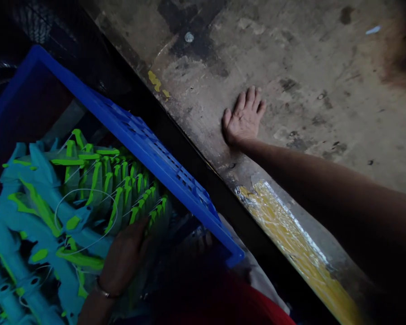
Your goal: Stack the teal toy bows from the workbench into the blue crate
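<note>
My left hand (pixel 125 257), with a thin bracelet at the wrist, is inside a blue plastic crate (pixel 122 131). Its fingers are bent against the near end of a row of green-edged, greyish plastic parts (pixel 122 189); the fingertips are dim and partly hidden. Beside it lie turquoise moulded plastic pieces (pixel 40 216) with bright green patches, heaped in the crate. A thin white loop of string (pixel 117 212) runs over them. To the right, my right hand (pixel 245 117) rests flat on a stained concrete surface (pixel 307 113), fingers spread, holding nothing.
A dark gap (pixel 189 153) separates the crate from the edge of the concrete. Worn yellow paint under shiny clear tape (pixel 287 239) runs along that edge. Red cloth (pixel 243 302) shows at the bottom. A small pale scrap (pixel 373 30) lies at the upper right.
</note>
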Demonstrator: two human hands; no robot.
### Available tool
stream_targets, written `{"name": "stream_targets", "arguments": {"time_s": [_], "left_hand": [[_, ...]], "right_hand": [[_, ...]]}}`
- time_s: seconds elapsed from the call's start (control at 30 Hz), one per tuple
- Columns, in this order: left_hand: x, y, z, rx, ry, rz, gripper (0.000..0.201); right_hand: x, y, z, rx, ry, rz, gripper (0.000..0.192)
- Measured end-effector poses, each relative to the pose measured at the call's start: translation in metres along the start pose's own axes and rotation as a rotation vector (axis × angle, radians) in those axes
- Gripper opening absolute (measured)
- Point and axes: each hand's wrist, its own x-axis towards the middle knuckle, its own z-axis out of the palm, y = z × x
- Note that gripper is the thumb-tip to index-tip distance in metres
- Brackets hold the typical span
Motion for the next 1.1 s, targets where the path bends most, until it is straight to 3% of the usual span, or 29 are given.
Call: {"name": "stream_targets", "arguments": {"time_s": [0.1,0.27,0.63,0.87,1.1], "left_hand": [[0.005,-0.001,-0.002,0.009,-0.154,-0.095,0.048],[0.013,0.000,-0.010,-0.027,-0.267,-0.167,0.056],[0.025,-0.002,-0.024,-0.088,-0.361,-0.211,0.067],[0.038,0.000,-0.033,-0.025,-0.473,-0.151,0.058],[0.045,-0.003,-0.036,-0.031,-0.451,-0.100,0.046]], "right_hand": [[0.000,0.001,-0.001,0.037,-0.005,-0.008,0.064],[0.000,0.001,-0.004,0.100,-0.027,-0.006,0.068],[0.001,0.004,-0.002,0.162,0.040,-0.036,0.071],[0.001,0.004,-0.001,0.154,0.044,-0.034,0.072],[0.001,0.003,0.000,0.137,0.045,-0.030,0.072]]}}
